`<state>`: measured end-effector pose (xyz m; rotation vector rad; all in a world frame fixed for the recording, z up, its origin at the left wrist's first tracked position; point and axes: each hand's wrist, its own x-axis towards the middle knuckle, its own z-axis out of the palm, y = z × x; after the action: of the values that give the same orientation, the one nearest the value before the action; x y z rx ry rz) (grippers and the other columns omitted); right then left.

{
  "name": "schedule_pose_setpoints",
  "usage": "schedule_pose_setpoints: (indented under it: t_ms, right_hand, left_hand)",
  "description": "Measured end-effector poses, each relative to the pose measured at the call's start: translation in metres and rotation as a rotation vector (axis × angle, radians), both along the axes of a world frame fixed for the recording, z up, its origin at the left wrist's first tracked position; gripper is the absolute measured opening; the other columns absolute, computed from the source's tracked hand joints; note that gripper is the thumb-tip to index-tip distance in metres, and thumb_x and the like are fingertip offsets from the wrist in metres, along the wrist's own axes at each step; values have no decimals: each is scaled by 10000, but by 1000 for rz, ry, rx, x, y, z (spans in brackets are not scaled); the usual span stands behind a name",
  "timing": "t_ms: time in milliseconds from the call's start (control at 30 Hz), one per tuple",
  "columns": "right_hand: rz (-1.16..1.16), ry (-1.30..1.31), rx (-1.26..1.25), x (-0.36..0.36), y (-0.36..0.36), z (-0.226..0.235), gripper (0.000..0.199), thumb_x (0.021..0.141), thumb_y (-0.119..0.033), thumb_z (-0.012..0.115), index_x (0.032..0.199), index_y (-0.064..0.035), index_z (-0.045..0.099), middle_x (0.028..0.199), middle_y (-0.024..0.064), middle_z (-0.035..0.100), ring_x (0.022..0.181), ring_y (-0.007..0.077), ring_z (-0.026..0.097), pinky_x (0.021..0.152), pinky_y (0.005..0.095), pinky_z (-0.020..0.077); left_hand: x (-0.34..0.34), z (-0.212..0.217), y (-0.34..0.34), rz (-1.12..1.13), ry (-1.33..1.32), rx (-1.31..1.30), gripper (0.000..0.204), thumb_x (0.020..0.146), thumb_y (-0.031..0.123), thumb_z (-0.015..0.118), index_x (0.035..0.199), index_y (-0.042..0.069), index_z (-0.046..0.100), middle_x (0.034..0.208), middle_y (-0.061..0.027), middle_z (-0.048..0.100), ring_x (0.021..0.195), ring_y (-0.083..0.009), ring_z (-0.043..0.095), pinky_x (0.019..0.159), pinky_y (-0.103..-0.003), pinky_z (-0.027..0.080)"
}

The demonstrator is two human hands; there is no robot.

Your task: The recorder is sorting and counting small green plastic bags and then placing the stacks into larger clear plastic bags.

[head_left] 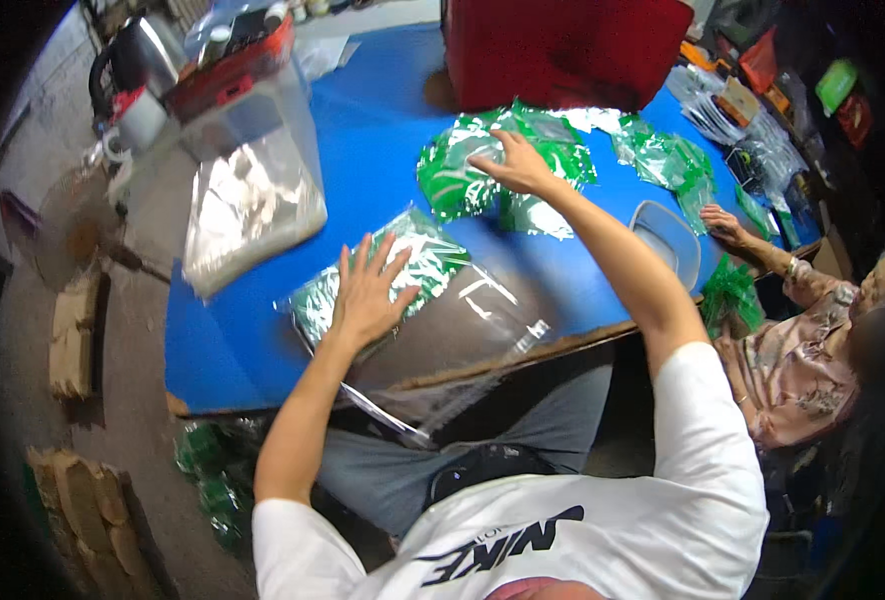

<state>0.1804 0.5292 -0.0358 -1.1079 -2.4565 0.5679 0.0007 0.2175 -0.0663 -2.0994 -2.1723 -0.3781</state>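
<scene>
My left hand [366, 300] lies flat with fingers spread on a shiny green-and-clear packet [431, 250]. Under and beside that packet is a clear plastic bag [493, 300], which reaches to the table's front edge. Farther off and to the right, my right hand [518, 165] is spread at a loose heap of green packets [448, 175], its thumb and fingers apart. Nothing shows in its grasp, and I cannot tell whether it touches the packets.
On the blue table [238, 350], a stack of clear bags [253, 200] lies at left. A red box [563, 50] stands at the back. At right are more green packets [663, 160], a clear plastic tray [668, 245] and another person's hand [726, 225].
</scene>
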Motion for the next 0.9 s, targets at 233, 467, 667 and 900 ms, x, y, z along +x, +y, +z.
schedule_pose_setpoints:
  t_ms: [233,467,667,900]
  right_hand:
    - [-142,-201,99,-12,-4,-56,1095,713,-915,450,1546,-213,339,1614,262,140,1472,533,48,1102,752,9]
    - [75,-214,178,50,-68,-67,1062,740,-892,465,1551,-224,316,1593,292,174,1455,549,116,1122,721,41]
    - [127,-117,374,75,-94,-46,924,854,-791,439,1531,-168,356,1584,259,234,1474,466,165,1156,672,91]
    - [646,-40,187,92,-229,-45,715,942,-602,489,1439,-88,476,1515,232,394,1419,403,348,1186,533,223]
  left_hand:
    - [-24,11,-61,82,-15,-121,664,915,471,600,1483,165,444,1612,-107,276,1487,-382,199,1184,-613,97]
    - [-114,27,-134,155,151,-257,701,916,427,602,1517,145,375,1626,-94,239,1498,-367,167,1204,-569,92]
    - [-87,67,-100,48,317,-195,531,891,299,656,1361,81,546,1527,-154,399,1445,-378,284,1185,-554,189]
    - [136,8,-146,505,-2112,-396,447,1031,381,529,1161,-40,606,1047,-151,695,892,-218,694,804,-368,577]
